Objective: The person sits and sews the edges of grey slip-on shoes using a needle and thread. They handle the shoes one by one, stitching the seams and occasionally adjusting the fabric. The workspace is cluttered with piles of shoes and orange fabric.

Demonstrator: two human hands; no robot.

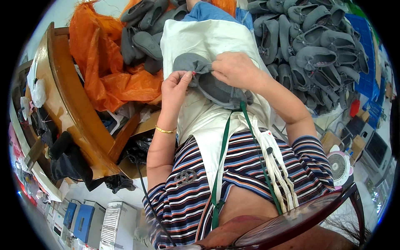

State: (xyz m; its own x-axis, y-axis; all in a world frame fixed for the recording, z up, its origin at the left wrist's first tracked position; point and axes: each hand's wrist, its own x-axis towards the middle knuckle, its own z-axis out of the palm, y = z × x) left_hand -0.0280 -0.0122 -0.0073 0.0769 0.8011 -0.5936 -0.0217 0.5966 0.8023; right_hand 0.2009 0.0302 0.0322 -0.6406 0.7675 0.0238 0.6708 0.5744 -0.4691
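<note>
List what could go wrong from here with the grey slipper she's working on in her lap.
1. Both hands pinch the grey slipper at one edge; the left hand and right hand are so close that a slip of either grip might pull the fabric out of line.
2. The slipper rests loosely on the white apron, so it could slide off the lap.
3. The green cord hangs just below and might snag.

Shoe workshop — grey slipper piles (316,46), orange sack (104,71), wooden workbench (71,108).
</note>
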